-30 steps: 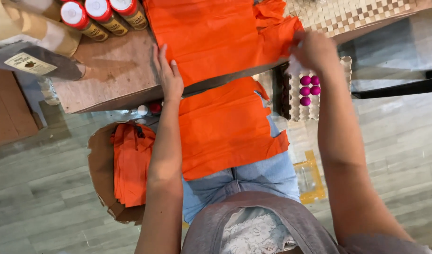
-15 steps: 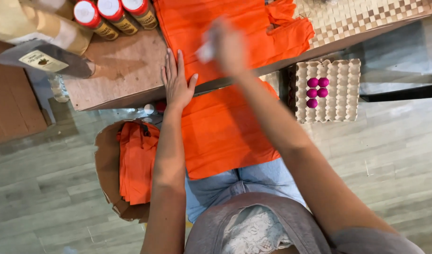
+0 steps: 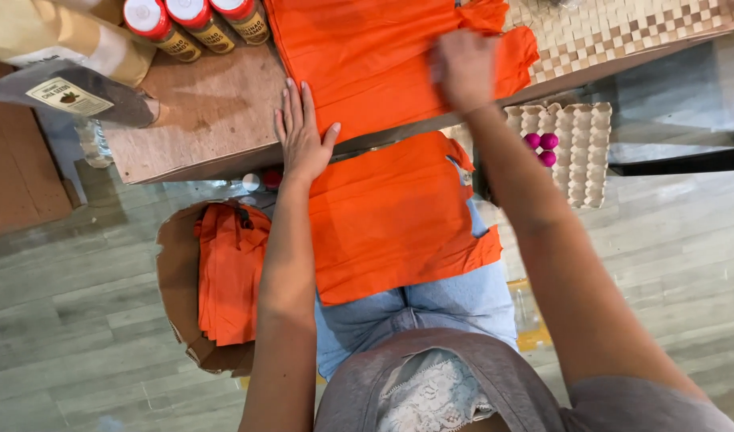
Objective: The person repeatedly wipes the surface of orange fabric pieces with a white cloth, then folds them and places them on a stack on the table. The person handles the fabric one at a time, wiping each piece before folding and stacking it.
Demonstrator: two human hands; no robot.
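An orange bag (image 3: 383,120) of thin cloth is spread over the near edge of a brown worktop (image 3: 207,112). Its long axis runs from far to near: the far part lies flat on the worktop, while the near part hangs over the edge and drapes down onto the person's lap. The handle loops are seen at its right side, pointing right, one on the worktop and one hanging below.

The left hand (image 3: 303,136) is laid flat on the worktop edge, palm down, with the fingers (image 3: 291,104) stretched out and pointing far; its right side touches the bag's left border. Nothing is gripped by it.

The right hand (image 3: 464,68) is pressed on the upper right part of the bag, near the handle loop. It is blurred, so whether its fingers are closed on the cloth cannot be told.

Three red-capped bottles (image 3: 195,24) are stood at the far left of the worktop, beside a brown paper package (image 3: 55,40). A woven mat (image 3: 623,28) is laid at the far right. Below the worktop, a cardboard box (image 3: 179,280) holding a stack of folded orange bags (image 3: 227,272) is seen on the left, and an egg tray (image 3: 579,152) with pink eggs (image 3: 541,146) on the right.
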